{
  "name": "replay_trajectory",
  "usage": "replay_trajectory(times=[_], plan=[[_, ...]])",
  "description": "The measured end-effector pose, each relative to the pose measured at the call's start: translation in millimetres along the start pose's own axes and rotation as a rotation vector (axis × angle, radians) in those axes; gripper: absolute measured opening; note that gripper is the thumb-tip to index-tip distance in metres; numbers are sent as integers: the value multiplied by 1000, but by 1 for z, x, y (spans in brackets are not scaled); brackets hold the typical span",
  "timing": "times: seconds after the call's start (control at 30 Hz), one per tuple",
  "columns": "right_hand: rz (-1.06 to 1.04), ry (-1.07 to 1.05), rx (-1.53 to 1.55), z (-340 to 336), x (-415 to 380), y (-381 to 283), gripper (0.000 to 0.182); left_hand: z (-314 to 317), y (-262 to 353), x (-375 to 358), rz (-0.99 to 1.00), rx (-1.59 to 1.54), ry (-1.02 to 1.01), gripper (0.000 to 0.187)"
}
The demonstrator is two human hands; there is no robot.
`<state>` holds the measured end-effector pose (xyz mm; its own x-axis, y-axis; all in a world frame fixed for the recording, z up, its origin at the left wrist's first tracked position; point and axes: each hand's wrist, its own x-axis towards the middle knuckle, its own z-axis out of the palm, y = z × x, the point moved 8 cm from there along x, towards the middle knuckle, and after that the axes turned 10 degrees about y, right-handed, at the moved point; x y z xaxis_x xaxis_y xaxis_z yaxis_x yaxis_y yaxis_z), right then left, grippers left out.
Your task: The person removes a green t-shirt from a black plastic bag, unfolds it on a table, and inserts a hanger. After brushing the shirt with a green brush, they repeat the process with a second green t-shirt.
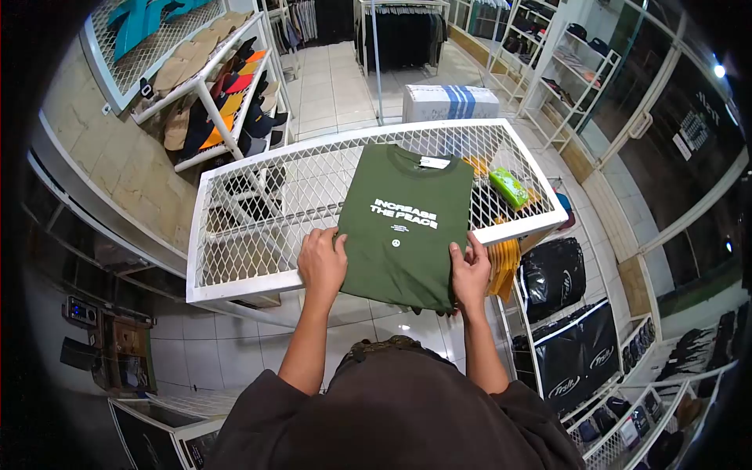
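Note:
A dark green T-shirt (399,196), folded into a rectangle, lies face up on the white mesh table (258,196). White lettering reading "INCREASE THE PEACE" runs across its front, with a small round print below. A white label shows at the collar. My left hand (323,260) grips the shirt's left edge with curled fingers. At the lower right edge, my right hand (470,272) holds the cloth, thumb on top and part of the fingers hidden. The shirt's bottom edge hangs past the table's near rim.
A green packet (509,188) lies on the table's right side. Behind stands a white box with blue stripes (450,102). Shelves of caps (227,102) line the left; black bags (576,352) are at the right. Clothes racks (401,39) stand at the back.

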<state>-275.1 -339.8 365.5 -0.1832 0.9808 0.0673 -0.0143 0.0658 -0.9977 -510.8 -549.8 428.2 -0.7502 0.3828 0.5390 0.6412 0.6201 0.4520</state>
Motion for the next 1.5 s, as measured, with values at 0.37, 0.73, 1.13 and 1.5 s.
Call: replay_trajectory(times=[0.37,0.73,1.13,1.5], plan=[[-503,-11,-587,51,15,-72,18,-47,-32,-27,-324,-217,-237,45],[-626,-14,-873,87,51,-61,36,2,-63,17,-399,-406,-129,65],[-686,-14,-569,107,64,-77,24,59,-59,44,-736,-1255,-314,33],[162,-586,173,140,81,-87,34,12,-26,86,-701,-1413,-332,36]])
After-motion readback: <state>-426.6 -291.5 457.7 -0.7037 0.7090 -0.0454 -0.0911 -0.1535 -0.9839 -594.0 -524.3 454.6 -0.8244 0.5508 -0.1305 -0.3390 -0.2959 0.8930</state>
